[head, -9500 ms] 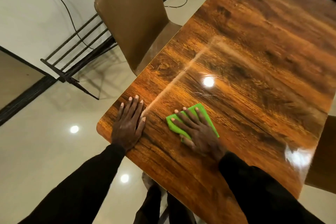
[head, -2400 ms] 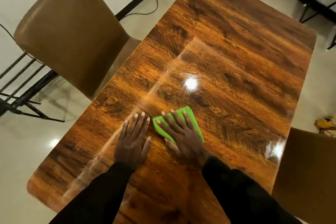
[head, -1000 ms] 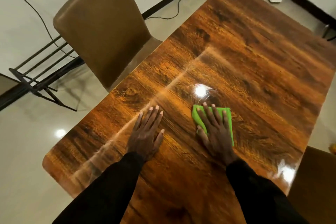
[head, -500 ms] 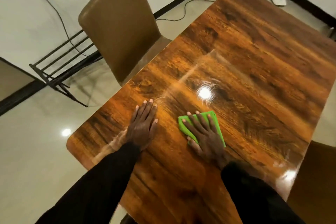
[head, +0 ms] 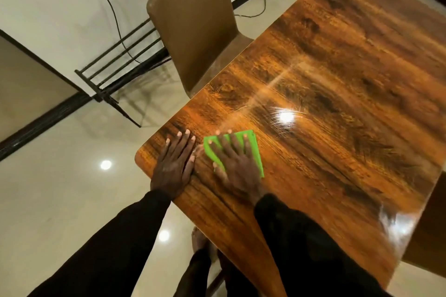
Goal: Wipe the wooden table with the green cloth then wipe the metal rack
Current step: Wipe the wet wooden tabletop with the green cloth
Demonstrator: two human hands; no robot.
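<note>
Wiping: right hand (head: 237,166), fingers spread flat, presses folded bright-green cloth (head: 254,152) onto glossy brown wooden table (head: 337,103), near its corner.
Bracing: left hand (head: 173,166) flat alongside, holding nothing.
Technique: even pressure, overlapping strokes to edges.

Our left hand (head: 172,169) lay flat on the worktop (head: 337,103) by its near left corner, fingers straight and close together, pointing away from us. Our right hand (head: 237,169) lay just beside it across a narrow gap, palm down, fingers spread and straight, pressing on the green cloth (head: 254,154). Both arms reached forward in black sleeves (head: 115,243).
</note>
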